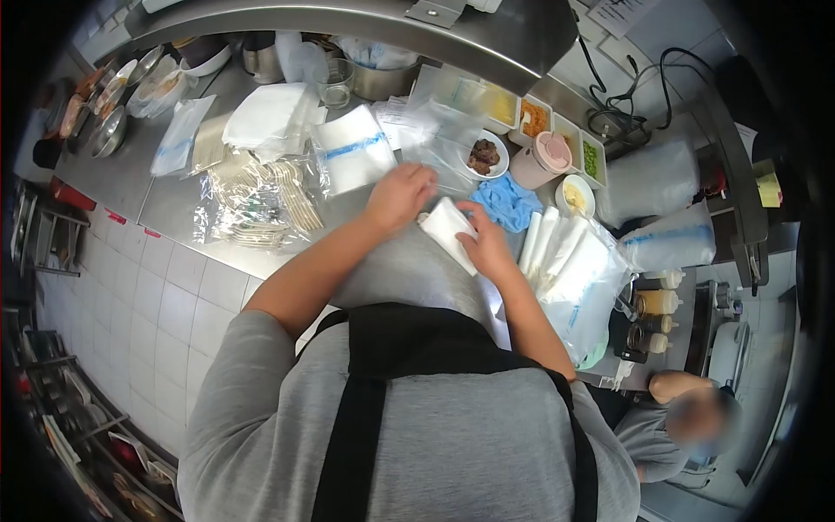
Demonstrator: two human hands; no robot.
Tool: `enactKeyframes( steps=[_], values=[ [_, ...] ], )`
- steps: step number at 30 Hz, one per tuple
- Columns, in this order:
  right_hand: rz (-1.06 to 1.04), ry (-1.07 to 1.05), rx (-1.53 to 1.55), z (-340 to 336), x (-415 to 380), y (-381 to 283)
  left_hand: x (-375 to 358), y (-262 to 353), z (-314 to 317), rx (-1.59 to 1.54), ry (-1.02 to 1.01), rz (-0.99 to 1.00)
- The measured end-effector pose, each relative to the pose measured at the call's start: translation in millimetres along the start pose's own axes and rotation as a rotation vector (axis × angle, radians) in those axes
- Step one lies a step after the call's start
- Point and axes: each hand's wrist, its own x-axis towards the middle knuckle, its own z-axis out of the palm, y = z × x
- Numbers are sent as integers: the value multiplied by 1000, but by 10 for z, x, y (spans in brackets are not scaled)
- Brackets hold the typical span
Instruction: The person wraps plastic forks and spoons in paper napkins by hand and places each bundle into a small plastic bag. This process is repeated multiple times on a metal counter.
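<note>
My right hand (489, 245) is closed round a folded white napkin bundle (448, 233), which lies slanted just above the steel counter (391, 270). To its left, my left hand (402, 198) has its fingers curled together beside the lower edge of a clear plastic bag (444, 143); what they hold, if anything, is too small to make out. A blue cloth (504, 203) lies crumpled right of the bundle. White napkins in a clear pack (352, 150) and wrapped wooden cutlery (261, 200) lie left of my left hand.
Food containers (532, 118), a bowl of meat (484, 157) and a pink-lidded cup (541, 160) stand behind the cloth. White rolls (544, 244) and plastic packs (578, 287) lie at right, near squeeze bottles (658, 302). Another person (652, 435) is at lower right.
</note>
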Motion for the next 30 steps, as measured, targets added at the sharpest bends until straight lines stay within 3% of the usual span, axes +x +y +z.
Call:
enactKeyframes(
  steps=[2, 5, 8, 11, 16, 22, 25, 28, 30],
  values=[
    [-38, 105, 54, -59, -204, -48, 207, 115, -53, 174, 213, 156],
    [14, 163, 143, -65, -449, -18, 436, 23, 108, 458, 48, 594],
    [111, 118, 199, -83, -605, 67, 568, -132, 332, 421, -239, 72],
    [53, 220, 341, -37, -652, -35, 669, 4, 18, 645, -316, 356],
    [-65, 388, 289, -112, -586, -491, 433, 446, -240, 513, -178, 338],
    [-24, 312, 28, -59, -561, -682, -63, 884, -288, 509, -171, 360],
    [-66, 294, 115, 48, -461, -433, -274, 952, -257, 427, -169, 437],
    [95, 261, 768, 171, -369, -328, -424, 1031, -302, 345, -204, 477],
    [115, 173, 993, 170, -350, -305, -488, 1094, -346, 289, -246, 439]
  ],
)
